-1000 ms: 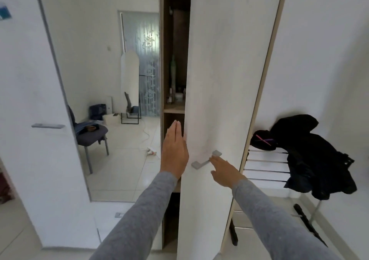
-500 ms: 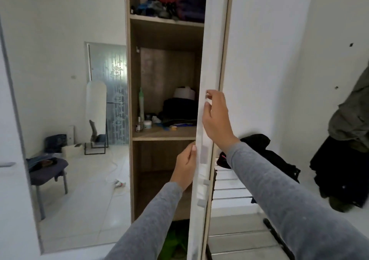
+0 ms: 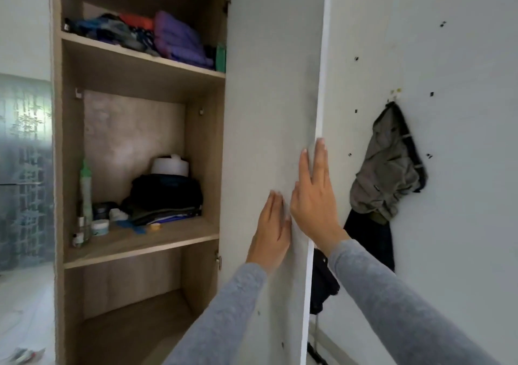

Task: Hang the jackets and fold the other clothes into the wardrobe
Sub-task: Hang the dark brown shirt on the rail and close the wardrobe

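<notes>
Fingers (image 3: 319, 163) of both hands lie straight, flat against the inner face of the open white wardrobe door (image 3: 266, 112). The left hand (image 3: 270, 230) presses lower, just beside the right hand (image 3: 314, 205), whose fingertips reach the door's edge. In the wood-lined wardrobe (image 3: 140, 252), folded purple and dark clothes (image 3: 176, 39) lie on the top shelf and a dark folded pile (image 3: 165, 196) on the middle one. A grey-olive jacket (image 3: 386, 168) hangs on the white wall (image 3: 462, 224) at right, above a black garment (image 3: 367, 241).

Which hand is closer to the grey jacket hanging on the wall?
Right. The right hand rests on the door at its edge, left of the grey jacket; the left hand rests farther left.
</notes>
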`<state>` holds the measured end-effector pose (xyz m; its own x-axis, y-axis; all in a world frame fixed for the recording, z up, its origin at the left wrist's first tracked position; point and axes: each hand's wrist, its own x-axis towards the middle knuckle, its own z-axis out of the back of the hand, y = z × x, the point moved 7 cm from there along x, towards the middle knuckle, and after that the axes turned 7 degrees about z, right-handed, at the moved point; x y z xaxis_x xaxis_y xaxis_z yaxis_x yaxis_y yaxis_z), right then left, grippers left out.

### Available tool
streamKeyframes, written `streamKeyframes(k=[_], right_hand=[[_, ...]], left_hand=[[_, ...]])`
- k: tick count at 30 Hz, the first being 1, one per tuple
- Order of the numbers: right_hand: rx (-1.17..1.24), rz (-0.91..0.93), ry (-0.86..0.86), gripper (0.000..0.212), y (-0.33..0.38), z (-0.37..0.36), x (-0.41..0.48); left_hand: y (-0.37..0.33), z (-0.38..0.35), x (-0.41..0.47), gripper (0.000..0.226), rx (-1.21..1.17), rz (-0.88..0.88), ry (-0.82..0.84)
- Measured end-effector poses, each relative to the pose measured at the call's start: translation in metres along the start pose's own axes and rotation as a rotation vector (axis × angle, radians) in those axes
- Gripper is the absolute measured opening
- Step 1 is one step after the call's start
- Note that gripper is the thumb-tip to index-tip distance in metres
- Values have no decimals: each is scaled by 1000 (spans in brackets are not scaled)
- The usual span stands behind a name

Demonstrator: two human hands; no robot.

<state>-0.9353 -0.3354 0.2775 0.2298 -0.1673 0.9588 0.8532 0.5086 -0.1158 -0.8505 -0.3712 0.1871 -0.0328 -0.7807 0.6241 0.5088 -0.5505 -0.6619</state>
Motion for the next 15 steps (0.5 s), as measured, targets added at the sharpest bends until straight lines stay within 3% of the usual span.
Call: streamKeyframes(k=[2,8,15], right_hand=[[-140,-35,-7,60,-20,-2,-3],[-463,-37,80,69,-62,-15,-4],[-658,-72,187,64,-104,-41,-21]], left_hand=[[-1,-10,18,70,56,-66,56],[0,-24,80,57,208,-297,54],[10,-62,128,57,367,-498,59]])
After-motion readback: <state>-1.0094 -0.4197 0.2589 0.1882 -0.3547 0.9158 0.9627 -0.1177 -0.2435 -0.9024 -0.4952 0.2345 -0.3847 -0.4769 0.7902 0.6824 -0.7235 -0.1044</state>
